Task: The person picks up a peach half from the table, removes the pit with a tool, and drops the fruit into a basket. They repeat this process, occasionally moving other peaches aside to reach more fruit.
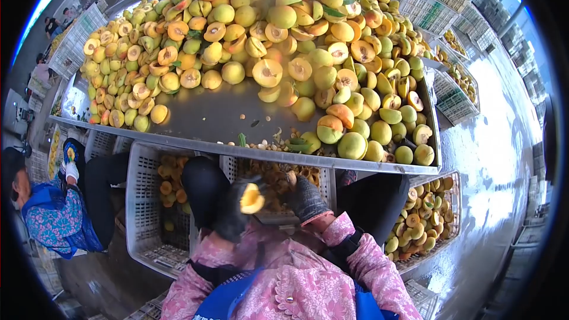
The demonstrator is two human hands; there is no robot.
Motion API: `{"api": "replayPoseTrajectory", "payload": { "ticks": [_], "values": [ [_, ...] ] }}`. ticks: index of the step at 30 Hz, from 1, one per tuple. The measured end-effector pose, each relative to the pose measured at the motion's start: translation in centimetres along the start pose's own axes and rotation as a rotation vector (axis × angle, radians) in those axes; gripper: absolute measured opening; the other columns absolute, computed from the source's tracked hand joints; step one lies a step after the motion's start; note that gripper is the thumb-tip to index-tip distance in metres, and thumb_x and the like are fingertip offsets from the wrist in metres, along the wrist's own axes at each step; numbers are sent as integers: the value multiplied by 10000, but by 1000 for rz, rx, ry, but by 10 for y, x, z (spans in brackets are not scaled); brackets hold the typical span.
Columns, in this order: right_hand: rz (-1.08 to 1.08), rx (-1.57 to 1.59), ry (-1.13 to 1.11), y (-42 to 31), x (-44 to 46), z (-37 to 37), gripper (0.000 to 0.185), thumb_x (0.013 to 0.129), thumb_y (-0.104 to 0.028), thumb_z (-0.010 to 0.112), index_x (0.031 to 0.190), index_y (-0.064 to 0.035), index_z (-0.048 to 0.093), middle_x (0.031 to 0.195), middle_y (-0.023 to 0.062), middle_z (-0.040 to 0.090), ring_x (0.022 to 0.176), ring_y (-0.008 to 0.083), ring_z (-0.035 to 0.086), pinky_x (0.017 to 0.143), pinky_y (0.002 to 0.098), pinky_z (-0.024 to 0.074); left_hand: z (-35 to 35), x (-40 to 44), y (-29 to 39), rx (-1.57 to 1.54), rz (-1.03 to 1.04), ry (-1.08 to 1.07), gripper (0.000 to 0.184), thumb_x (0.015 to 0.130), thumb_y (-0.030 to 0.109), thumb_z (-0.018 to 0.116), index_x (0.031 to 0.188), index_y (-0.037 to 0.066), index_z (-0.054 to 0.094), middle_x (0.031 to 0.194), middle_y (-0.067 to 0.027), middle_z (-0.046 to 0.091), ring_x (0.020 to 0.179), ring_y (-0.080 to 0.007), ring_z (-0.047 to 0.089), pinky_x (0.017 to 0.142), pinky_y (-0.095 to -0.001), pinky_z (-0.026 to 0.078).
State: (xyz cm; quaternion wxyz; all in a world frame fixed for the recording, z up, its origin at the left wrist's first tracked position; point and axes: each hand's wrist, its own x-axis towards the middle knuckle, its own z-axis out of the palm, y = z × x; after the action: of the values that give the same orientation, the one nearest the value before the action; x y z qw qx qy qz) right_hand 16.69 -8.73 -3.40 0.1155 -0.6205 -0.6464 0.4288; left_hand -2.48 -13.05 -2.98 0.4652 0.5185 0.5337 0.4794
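Clock positions are referring to the centre of the view. At seven o'clock, the dark-gloved left hand (230,210), blurred, is gripping a yellow fruit piece (252,199). Near five o'clock, the dark-gloved right hand (308,197) is showing its back with fingers bending; whether it is gripping anything cannot be told. Both hands are hovering over a middle crate (328,185), at six o'clock, which is containing brownish pieces. At twelve o'clock, a metal tray (216,112) is bearing a heap of yellow-green fruit (278,18), many halved and showing orange flesh. A left crate (142,201), at eight o'clock, is holding orange pieces; a right crate (456,204), at four o'clock, is holding halved fruit. Between eight and nine o'clock, a co-worker (56,216) is sitting beside the left crate.
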Motion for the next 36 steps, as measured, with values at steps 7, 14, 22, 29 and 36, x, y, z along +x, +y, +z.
{"api": "replayPoseTrajectory", "payload": {
  "ticks": [7, 14, 22, 29, 36],
  "values": [
    [-304, -146, -236, 87, 13, 56, 456, 755, -248, 595, 1145, -39, 487, 875, 235, 550, 787, 402, 543, 676, 449, 439, -123, 26, 66, 441, 12, 579, 287, 869, 201, 537, 1068, -3, 571, 1008, -87, 597, 917, -178, 566, 786, -300, 457],
    [-304, -69, -278, 93, 8, 51, 498, 786, -232, 564, 1212, -8, 434, 961, 253, 519, 820, 393, 528, 728, 414, 438, -48, 182, 72, 311, 186, 250, 420, 845, 258, 565, 1148, -25, 500, 1036, -190, 593, 923, -322, 587, 830, -365, 452],
    [-176, -30, -331, 86, -14, 4, 423, 757, -298, 607, 1036, 12, 533, 935, 249, 562, 880, 399, 551, 746, 427, 443, 39, 281, 42, 797, 166, 91, 571, 700, 322, 699, 1116, -33, 534, 1134, -240, 519, 1047, -343, 512, 890, -389, 420],
    [-374, 12, -377, 46, -21, -26, 387, 748, -260, 639, 999, 13, 530, 797, 209, 591, 747, 361, 582, 654, 408, 457, 24, 253, 32, 175, -77, 2, 406, 706, 100, 734, 995, 22, 460, 914, -51, 544, 805, -129, 549, 692, -282, 486],
    [-353, 633, -91, -9, -28, -80, 255, 795, -96, 628, 1018, -59, 510, 745, 14, 545, 571, 76, 510, 467, 230, 409, 18, 181, 70, -476, -169, -159, 449, 742, 120, 696, 1121, -21, 502, 984, -87, 585, 883, -142, 574, 770, -282, 503]
  ]
}}
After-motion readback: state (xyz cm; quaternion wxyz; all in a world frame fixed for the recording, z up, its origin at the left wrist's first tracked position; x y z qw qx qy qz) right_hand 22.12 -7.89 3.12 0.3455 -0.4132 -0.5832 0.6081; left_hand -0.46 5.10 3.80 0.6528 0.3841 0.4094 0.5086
